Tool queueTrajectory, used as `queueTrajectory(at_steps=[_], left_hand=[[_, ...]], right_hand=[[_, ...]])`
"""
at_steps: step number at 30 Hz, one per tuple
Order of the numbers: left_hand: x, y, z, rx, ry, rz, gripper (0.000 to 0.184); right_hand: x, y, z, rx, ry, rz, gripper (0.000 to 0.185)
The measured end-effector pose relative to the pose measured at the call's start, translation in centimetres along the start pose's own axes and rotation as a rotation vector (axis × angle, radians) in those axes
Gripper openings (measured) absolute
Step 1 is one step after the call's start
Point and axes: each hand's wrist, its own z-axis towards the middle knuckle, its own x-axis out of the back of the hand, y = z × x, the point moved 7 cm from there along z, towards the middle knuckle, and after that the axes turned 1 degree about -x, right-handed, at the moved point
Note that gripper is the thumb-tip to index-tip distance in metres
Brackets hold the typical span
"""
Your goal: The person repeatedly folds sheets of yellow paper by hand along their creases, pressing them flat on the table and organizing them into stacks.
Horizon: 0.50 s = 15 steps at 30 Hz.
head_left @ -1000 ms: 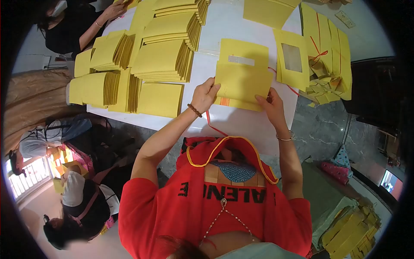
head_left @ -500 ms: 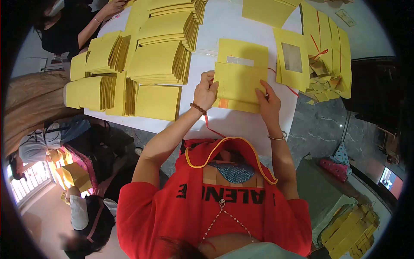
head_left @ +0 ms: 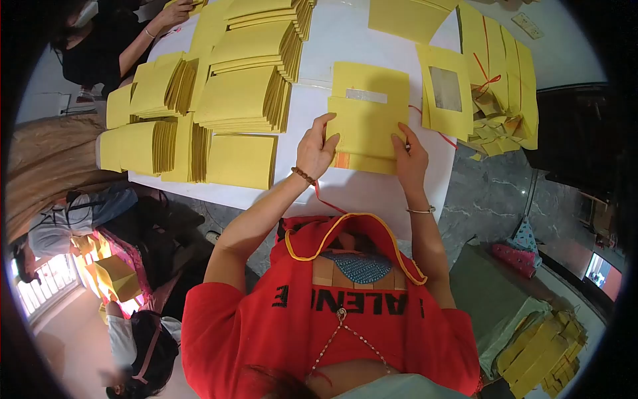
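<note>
A yellow paper envelope (head_left: pixel 365 125) with a clear window strip lies on the white table in front of me. Its upper part folds down over an orange patch near the bottom edge. My left hand (head_left: pixel 316 147) is at its left edge, thumb on the paper and index finger stretched along the side. At the right edge rests my right hand (head_left: pixel 411 157), with thumb and index finger apart on the paper. Both hands look open; their lower fingers are partly hidden. Just right of the envelope lies another yellow envelope (head_left: pixel 428 100) with a large clear window.
Stacks of yellow envelopes (head_left: pixel 242 96) cover the table's left side. A red-tied yellow bundle (head_left: pixel 495 50) stands at the right. A co-worker's hand (head_left: pixel 176 12) is at the far left; another person (head_left: pixel 143 346) is at lower left. More yellow pieces (head_left: pixel 541 352) lie lower right.
My left hand's fingers have straightened and loosened at the envelope's edge. My right hand has stayed at the right edge. The whole view has shifted slightly.
</note>
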Motion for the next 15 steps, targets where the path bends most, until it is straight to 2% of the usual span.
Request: queueTrajectory(at_steps=[4, 11, 15], left_hand=[[0.2, 1.0, -0.3, -0.062, -0.017, 0.13, 0.031], [0.1, 1.1, -0.1, -0.116, 0.021, 0.192, 0.03], [0.3, 1.0, -0.1, -0.068, 0.007, 0.187, 0.029]], right_hand=[[-0.3, 0.1, 0.0, 0.017, -0.015, -0.076, 0.03], [-0.4, 0.2, 0.3, -0.015, -0.003, -0.136, 0.029], [-0.6, 0.2, 0.5, -0.026, 0.007, -0.141, 0.029]])
